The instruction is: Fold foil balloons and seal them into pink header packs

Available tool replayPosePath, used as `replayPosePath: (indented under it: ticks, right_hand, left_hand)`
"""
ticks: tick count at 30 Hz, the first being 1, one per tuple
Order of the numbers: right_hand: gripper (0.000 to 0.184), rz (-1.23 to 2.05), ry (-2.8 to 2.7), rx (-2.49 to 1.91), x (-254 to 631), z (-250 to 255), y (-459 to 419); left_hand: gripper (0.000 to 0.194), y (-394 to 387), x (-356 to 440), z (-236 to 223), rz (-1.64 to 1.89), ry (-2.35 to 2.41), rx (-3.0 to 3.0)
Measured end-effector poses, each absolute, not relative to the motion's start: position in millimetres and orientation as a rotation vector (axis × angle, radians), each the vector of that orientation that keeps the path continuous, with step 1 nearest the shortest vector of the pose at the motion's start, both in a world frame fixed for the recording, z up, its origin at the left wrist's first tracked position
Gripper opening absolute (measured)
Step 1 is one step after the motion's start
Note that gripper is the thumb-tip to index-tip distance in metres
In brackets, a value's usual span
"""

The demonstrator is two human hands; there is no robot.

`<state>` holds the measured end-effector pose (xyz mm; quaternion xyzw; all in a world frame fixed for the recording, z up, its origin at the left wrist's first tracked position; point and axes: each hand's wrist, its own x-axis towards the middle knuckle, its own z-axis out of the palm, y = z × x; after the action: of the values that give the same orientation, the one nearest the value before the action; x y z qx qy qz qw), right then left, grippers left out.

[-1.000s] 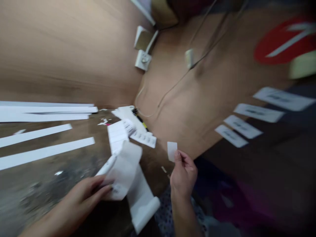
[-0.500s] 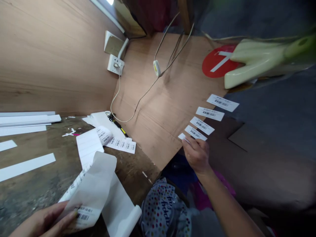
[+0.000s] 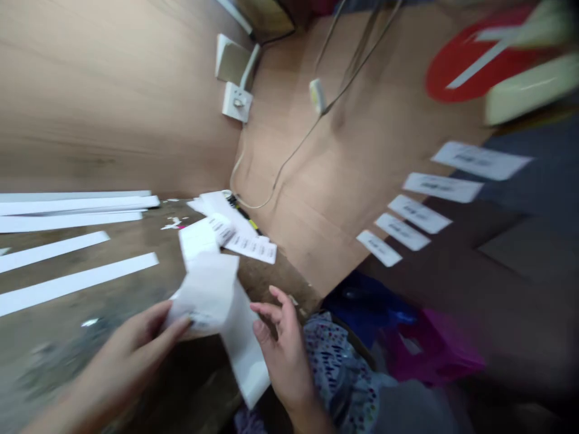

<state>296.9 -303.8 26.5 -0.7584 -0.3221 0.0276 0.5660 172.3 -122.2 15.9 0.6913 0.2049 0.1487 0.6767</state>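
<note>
Between thumb and fingers, my left hand [image 3: 149, 337] grips a strip of barcode labels [image 3: 208, 286] on white backing paper. The strip bends over and a long tail [image 3: 246, 355] hangs down to the right. My right hand [image 3: 284, 343] is beside that tail, fingers apart, with nothing seen in them; whether it touches the paper I cannot tell. Several barcode labels [image 3: 420, 214] stick in a slanting row along the edge of the wooden panel [image 3: 316, 199], jutting past it. Motion blurs the print.
White paper strips [image 3: 76, 280] lie on the dark table at left. More label sheets [image 3: 251, 246] and a black-yellow pen-like object [image 3: 248, 220] lie further back. A cable with a switch [image 3: 317, 96] runs from a wall socket [image 3: 237, 102]. A pink bag [image 3: 434, 349] sits below right.
My right hand has left the panel edge and come back to the left, near the strip. The label it held now sticks at the row's lower end. The view has shifted.
</note>
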Motion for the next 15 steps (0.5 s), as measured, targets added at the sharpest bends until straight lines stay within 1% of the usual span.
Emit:
replayPosePath:
  ticks: [1,3,7,10,11,12,14,15]
  right_hand:
    - [0.056,0.195,-0.69,-1.666,284,17,-290]
    - [0.057,0.323,-0.55,-1.492,267,7,-268]
    - [0.045,0.472,-0.432,-1.314,265,6,-244]
    - [0.036,0.577,-0.454,-1.315,269,7,-242]
    - [0.032,0.521,-0.498,-1.381,270,8,-244]
    - [0.028,0.381,-0.568,-1.48,271,10,-246]
    - [0.021,-0.076,-0.817,-1.672,271,14,-250]
    - [0.02,-0.29,-0.989,-1.718,270,18,-251]
  left_hand:
    - [0.042,-125,172,27,0.332,0.427,1.524]
    - [0.039,-127,169,42,0.284,0.361,1.515]
    - [0.024,-115,153,44,0.284,0.257,1.765]
    - [0.022,-109,141,39,0.353,0.225,1.803]
    - [0.024,-109,139,37,0.348,0.252,1.729]
    - [0.025,-111,139,36,0.33,0.293,1.641]
    - [0.027,-115,142,33,0.293,0.382,1.487]
    - [0.027,-117,143,32,0.278,0.419,1.441]
